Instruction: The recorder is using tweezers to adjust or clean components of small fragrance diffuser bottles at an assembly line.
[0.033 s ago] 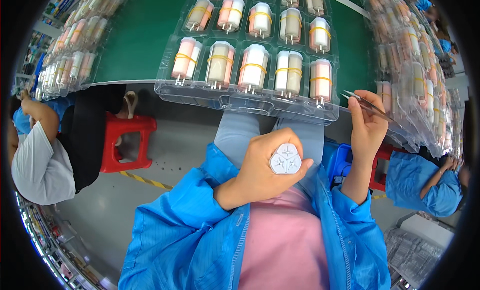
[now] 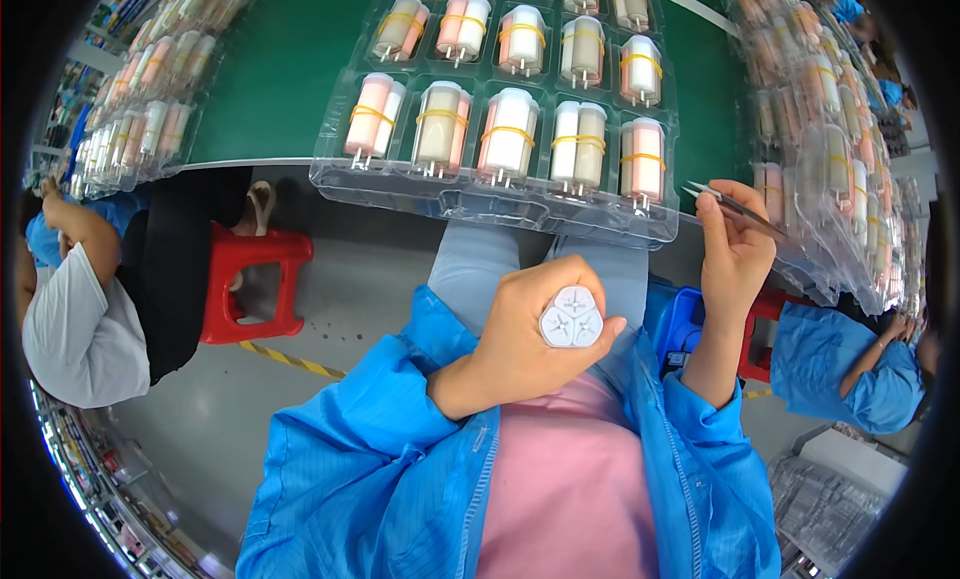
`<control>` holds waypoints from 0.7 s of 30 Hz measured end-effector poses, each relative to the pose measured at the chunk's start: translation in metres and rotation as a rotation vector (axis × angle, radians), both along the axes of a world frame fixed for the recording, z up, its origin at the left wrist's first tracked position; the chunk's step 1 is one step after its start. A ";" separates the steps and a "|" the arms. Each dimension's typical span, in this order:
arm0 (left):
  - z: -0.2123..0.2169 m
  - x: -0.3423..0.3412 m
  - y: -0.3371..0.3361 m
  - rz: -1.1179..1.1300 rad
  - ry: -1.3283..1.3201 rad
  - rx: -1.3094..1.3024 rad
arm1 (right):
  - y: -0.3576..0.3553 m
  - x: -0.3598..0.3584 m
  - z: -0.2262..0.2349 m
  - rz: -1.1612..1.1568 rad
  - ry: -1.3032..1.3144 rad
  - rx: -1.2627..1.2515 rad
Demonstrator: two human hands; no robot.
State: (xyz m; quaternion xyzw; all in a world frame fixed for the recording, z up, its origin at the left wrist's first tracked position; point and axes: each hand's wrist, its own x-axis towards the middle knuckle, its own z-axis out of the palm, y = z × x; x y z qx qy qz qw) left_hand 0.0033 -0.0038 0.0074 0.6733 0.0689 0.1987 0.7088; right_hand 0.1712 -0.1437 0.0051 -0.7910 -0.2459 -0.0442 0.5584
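Hands, two, bare, sleeves of a blue coat (image 2: pixel 380 449) over a pink shirt (image 2: pixel 570 489).

Left hand (image 2: pixel 530 334): raised before the chest, fingers curled shut round a bundle (image 2: pixel 572 317) of three white cylinders. Bundle stands end-on to the viewer; each round end shows a star-shaped mark. Thumb lies along its right side.

Right hand (image 2: pixel 735 249): raised at the table's near edge, fingers pinched together on tweezers (image 2: pixel 735 207). Metal tips point left, toward the tray's near right corner, just beside it but not touching.

Tray (image 2: pixel 480 194), clear plastic, on a green table (image 2: pixel 280 69), its near rim overhanging the table edge. Pockets in rows, each holding a bundle of white, pink or cream cylinders bound by a yellow rubber band (image 2: pixel 508 132), thin pins sticking out of the near ends.

More trays: one stack (image 2: pixel 830 159) at right, leaning along the table edge just past the right hand; another stack (image 2: pixel 140 119) at far left.

Stool (image 2: pixel 250 284), red plastic, on the grey floor left of the knees. Person (image 2: pixel 90 309) in a grey shirt and dark trousers beside it, at the left rim. Second person (image 2: pixel 850 364) in a blue coat at lower right. Yellow floor line (image 2: pixel 290 359) running under the left sleeve.
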 end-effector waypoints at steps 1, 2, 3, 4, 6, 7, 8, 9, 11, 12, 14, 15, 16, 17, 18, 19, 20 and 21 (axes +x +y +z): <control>-0.001 0.000 0.000 0.006 -0.005 0.010 | 0.000 -0.002 0.002 -0.008 0.020 0.050; -0.001 0.000 0.001 0.026 -0.018 0.040 | 0.002 -0.005 0.005 -0.012 0.040 0.104; -0.001 0.001 0.001 0.046 -0.030 0.069 | 0.004 -0.009 0.009 -0.016 0.060 0.157; -0.001 0.002 0.002 0.065 -0.042 0.099 | 0.005 -0.016 0.017 0.039 0.083 0.221; 0.001 0.003 0.004 0.095 -0.038 0.153 | 0.009 -0.040 0.039 0.148 0.132 0.350; 0.003 0.003 0.004 0.106 -0.034 0.182 | 0.013 -0.051 0.045 0.263 0.109 0.377; 0.004 0.003 0.005 0.118 -0.045 0.203 | 0.017 -0.061 0.048 0.379 0.079 0.407; 0.006 0.004 0.006 0.120 -0.060 0.218 | 0.019 -0.070 0.051 0.453 0.095 0.387; 0.009 0.006 0.008 0.120 -0.083 0.232 | 0.021 -0.079 0.058 0.568 0.093 0.281; 0.010 0.005 0.009 0.117 -0.090 0.232 | 0.021 -0.082 0.055 0.576 0.134 0.279; 0.011 0.005 0.010 0.119 -0.092 0.235 | 0.022 -0.084 0.055 0.579 0.158 0.234; 0.011 0.004 0.010 0.122 -0.086 0.238 | 0.022 -0.085 0.055 0.582 0.163 0.226; 0.011 0.004 0.010 0.126 -0.079 0.241 | 0.022 -0.085 0.055 0.585 0.168 0.218; 0.010 0.004 0.009 0.128 -0.077 0.243 | 0.022 -0.085 0.056 0.588 0.171 0.209; 0.010 0.004 0.009 0.130 -0.075 0.245 | 0.022 -0.084 0.056 0.595 0.158 0.196; 0.010 0.003 0.009 0.132 -0.073 0.248 | 0.023 -0.084 0.056 0.601 0.146 0.183; 0.010 0.003 0.009 0.133 -0.072 0.251 | 0.023 -0.083 0.056 0.605 0.132 0.170; 0.009 0.003 0.009 0.135 -0.071 0.254 | 0.023 -0.083 0.056 0.608 0.124 0.163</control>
